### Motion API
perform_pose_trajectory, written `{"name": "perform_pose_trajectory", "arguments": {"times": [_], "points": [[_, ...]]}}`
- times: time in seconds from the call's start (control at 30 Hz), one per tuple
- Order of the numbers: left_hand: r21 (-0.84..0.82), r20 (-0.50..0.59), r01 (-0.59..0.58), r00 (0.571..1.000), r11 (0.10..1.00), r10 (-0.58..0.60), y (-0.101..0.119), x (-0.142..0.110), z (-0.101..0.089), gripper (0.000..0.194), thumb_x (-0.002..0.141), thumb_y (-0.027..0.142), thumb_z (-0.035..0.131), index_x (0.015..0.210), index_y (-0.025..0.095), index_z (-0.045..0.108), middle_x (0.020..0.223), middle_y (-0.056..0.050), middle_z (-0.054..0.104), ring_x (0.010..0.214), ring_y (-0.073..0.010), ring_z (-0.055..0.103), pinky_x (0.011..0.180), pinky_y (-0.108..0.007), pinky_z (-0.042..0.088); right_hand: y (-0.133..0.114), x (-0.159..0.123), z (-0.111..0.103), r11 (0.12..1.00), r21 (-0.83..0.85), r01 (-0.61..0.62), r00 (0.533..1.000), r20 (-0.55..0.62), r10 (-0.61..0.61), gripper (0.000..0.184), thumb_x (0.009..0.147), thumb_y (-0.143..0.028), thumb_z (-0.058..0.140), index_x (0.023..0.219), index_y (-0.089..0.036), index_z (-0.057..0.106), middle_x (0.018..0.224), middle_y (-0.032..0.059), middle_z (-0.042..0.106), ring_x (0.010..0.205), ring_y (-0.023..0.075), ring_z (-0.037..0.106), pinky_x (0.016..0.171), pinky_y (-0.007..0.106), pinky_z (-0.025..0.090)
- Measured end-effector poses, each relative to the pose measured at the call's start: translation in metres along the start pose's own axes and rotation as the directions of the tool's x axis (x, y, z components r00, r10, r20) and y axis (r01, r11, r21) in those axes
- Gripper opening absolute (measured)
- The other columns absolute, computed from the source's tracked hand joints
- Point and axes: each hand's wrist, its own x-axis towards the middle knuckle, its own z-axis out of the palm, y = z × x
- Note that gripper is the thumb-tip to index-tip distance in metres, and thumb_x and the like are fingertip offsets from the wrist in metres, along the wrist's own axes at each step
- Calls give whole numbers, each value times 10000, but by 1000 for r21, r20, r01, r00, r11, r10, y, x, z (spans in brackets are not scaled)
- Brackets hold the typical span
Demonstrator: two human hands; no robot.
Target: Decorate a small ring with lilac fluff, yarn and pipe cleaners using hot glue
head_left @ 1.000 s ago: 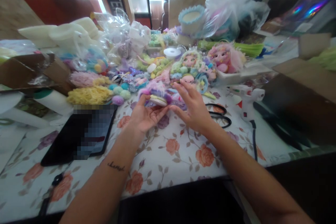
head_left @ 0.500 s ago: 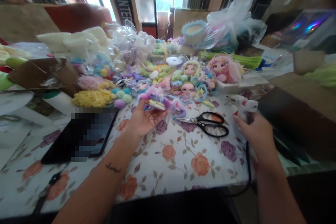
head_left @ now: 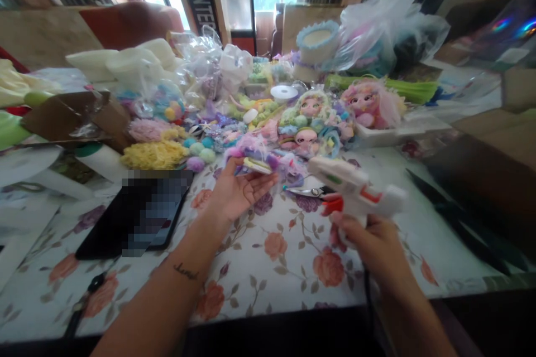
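Observation:
My left hand [head_left: 238,192] is palm up over the floral tablecloth [head_left: 268,268] and cradles a small purple fluffy craft piece [head_left: 254,163] with a pale oval part on it. My right hand [head_left: 371,242] is wrapped round the grip of a white glue gun [head_left: 354,189] with a red trigger. The gun is lifted off the table, its nozzle pointing left toward the craft piece. Its black cord hangs down by my wrist. The black-handled scissors [head_left: 307,192] lie partly hidden behind the gun.
A dark tablet [head_left: 138,217] lies at the left. Behind my hands are pom-poms [head_left: 199,150], yellow fluff [head_left: 153,154], doll heads [head_left: 312,117], a ribbon spool [head_left: 283,92] and plastic bags [head_left: 377,28]. A cardboard box [head_left: 71,114] stands at the left, dark boards [head_left: 481,189] at the right.
My right hand went right to the glue gun, gripped it, lifted it and brought it left toward the craft piece. My left hand has kept hold of the piece.

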Motion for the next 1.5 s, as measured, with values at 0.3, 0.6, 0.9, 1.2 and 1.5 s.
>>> {"name": "perform_pose_trajectory", "arguments": {"times": [0.3,0.6,0.9,1.2,1.5], "points": [[-1,41,-208,977,978,208,-9,0,9,224,921,295,490,846,152,645,727,-65,728,615,-164,695,577,-235,558,-1,-14,58,989,120,-83,984,166,62,221,766,-291,626,936,-169,699,469,-51,580,413,99,482,435,206,412],[16,54,-218,975,976,217,-17,-2,11,220,928,280,494,847,145,649,735,-37,717,610,-138,676,635,-237,571,1,-18,63,992,106,-64,994,99,54,151,818,-313,611,734,-189,634,456,-41,567,419,111,504,443,215,410],[37,85,-197,978,980,193,-20,-1,10,155,879,298,597,877,148,634,761,-36,720,619,-141,686,679,-254,594,6,-13,61,997,55,-49,990,132,41,178,840,-329,605,729,-191,619,478,-36,576,409,107,491,403,209,384],[55,67,-195,979,979,192,-20,-1,9,188,888,294,550,897,134,647,772,-59,730,627,-152,691,682,-269,597,6,-15,61,998,46,-34,990,137,28,298,869,-362,593,631,-183,592,466,-19,568,410,102,491,427,209,403],[16,66,-171,983,985,170,-18,-1,9,210,879,335,580,908,141,654,783,-69,740,674,-165,714,752,-288,611,13,-16,59,996,8,-91,990,109,89,383,879,-431,586,586,-185,572,462,-6,562,421,110,493,426,216,394]]}}
